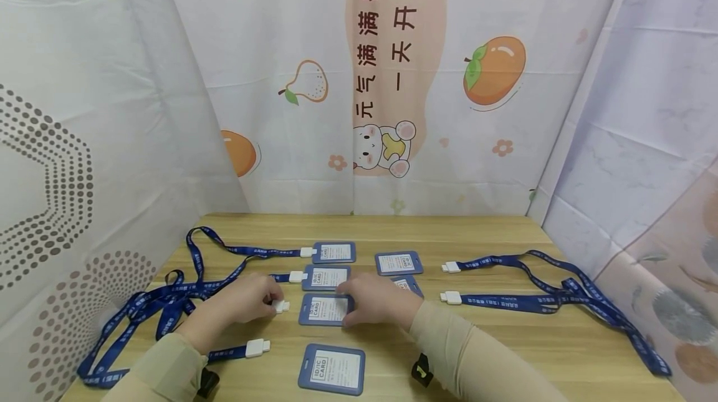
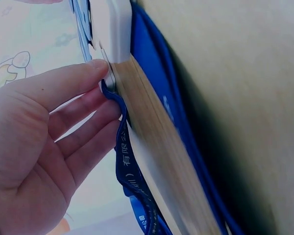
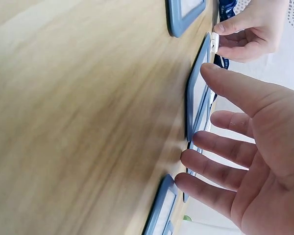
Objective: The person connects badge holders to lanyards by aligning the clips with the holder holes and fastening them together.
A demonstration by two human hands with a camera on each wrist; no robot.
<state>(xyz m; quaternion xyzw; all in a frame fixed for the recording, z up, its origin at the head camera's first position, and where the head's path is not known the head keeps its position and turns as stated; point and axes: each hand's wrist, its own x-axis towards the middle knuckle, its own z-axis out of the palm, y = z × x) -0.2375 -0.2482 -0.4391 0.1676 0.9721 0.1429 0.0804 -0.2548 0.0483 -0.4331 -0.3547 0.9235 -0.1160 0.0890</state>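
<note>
Between thumb and fingers, my left hand (image 1: 252,296) pinches the white plastic clip (image 1: 278,307) of a blue lanyard. In the left wrist view its printed strap (image 2: 125,152) trails below the fingertips. My right hand (image 1: 378,299) reaches over the right end of a blue ID card holder (image 1: 320,311), its fingers loosely spread. The right wrist view shows the thumb (image 3: 225,81) right at that holder's edge. This holder lies just right of the pinched clip, slightly apart from it. Farther back, two holders (image 1: 335,252) have white clips at their left ends.
Another card holder (image 1: 332,369) lies nearest me, with a white lanyard clip (image 1: 257,348) to its left. Two holders (image 1: 399,263) lie beyond my right hand. Blue lanyards (image 1: 510,302) stretch across the right side; tangled straps (image 1: 168,302) cover the left. A patterned curtain (image 1: 280,140) hangs behind the table.
</note>
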